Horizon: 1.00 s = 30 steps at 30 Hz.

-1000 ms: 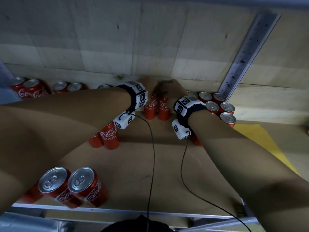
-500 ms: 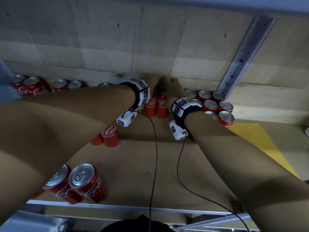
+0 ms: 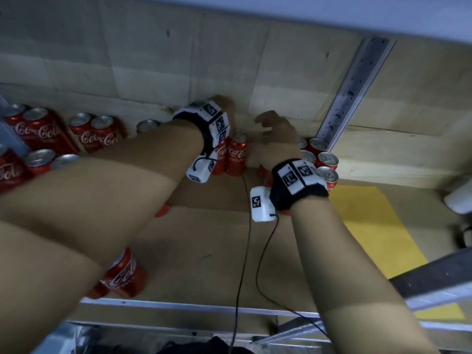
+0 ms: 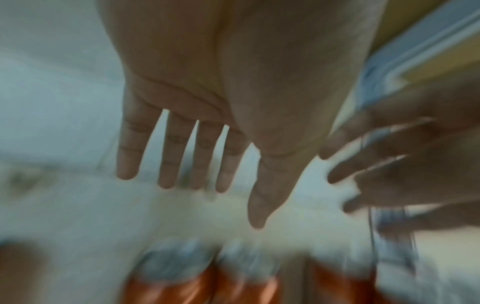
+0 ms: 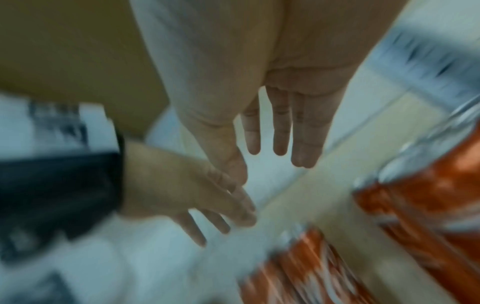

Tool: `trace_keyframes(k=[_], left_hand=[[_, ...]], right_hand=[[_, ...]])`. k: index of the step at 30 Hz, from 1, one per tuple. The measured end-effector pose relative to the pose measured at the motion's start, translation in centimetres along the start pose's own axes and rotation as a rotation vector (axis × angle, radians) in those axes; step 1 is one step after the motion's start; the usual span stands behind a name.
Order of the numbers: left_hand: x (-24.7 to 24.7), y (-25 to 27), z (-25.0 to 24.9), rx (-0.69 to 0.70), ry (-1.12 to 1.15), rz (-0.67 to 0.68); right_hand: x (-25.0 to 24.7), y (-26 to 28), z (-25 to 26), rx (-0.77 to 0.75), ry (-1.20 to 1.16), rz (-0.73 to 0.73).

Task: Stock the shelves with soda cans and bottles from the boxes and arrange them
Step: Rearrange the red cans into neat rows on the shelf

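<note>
A: Where did the two cans [image 3: 231,157] stand, and why there?

B: Upright, side by side and touching, deep on the shelf [image 3: 204,241] just before the back wall [image 3: 153,60], between the left group of cans [image 3: 63,134] and the right cluster [image 3: 320,159]. I judged they were set there to fill the gap in the back row.

A: How did they look?

B: Red Coca-Cola cans, silver tops, white script facing out.

A: And the hands?

B: Both held nothing. The left hand [image 4: 207,102] had its fingers straight and spread above the pair; the right hand [image 5: 259,92] was likewise flat with fingers extended, just beside it.

A: Anything further out?

B: A lone can [image 3: 125,274] near the shelf's front edge, and a metal upright [image 3: 352,93] at the right.
</note>
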State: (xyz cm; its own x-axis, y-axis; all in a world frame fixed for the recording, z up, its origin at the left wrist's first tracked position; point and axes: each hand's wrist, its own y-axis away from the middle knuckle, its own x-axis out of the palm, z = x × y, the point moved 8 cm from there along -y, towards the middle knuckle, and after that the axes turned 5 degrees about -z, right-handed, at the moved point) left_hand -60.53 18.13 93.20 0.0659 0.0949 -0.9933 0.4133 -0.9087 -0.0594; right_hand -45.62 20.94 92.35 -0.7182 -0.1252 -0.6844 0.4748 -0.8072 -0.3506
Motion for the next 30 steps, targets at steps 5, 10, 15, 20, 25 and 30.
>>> trace_keyframes(k=[5, 10, 15, 20, 25, 30], left_hand=[[-1.6, 5.6, -4.2, 0.036, 0.391, -0.322], [4.7, 10.6, -7.7, 0.06, 0.779, -0.271], [12.8, 10.8, -10.8, -0.025, 0.921, -0.008], [15.2, 9.8, -13.0, -0.045, 1.023, 0.089], [16.5, 9.1, -12.7, -0.132, 1.107, 0.059], [17.1, 9.1, -11.6, -0.138, 1.048, 0.027]], right_hand=[[-7.3, 6.3, -3.1, 0.011, -0.16, -0.411], [-10.2, 9.7, -9.6, 0.162, -0.218, -0.625], [-7.6, 12.9, -14.2, 0.349, -0.293, -0.596], [-3.3, 14.3, -17.7, 0.528, -0.453, -0.454], [-0.9, 14.3, -19.5, 0.534, -0.458, -0.354], [-1.5, 13.8, -19.3, 0.571, -0.497, -0.341]])
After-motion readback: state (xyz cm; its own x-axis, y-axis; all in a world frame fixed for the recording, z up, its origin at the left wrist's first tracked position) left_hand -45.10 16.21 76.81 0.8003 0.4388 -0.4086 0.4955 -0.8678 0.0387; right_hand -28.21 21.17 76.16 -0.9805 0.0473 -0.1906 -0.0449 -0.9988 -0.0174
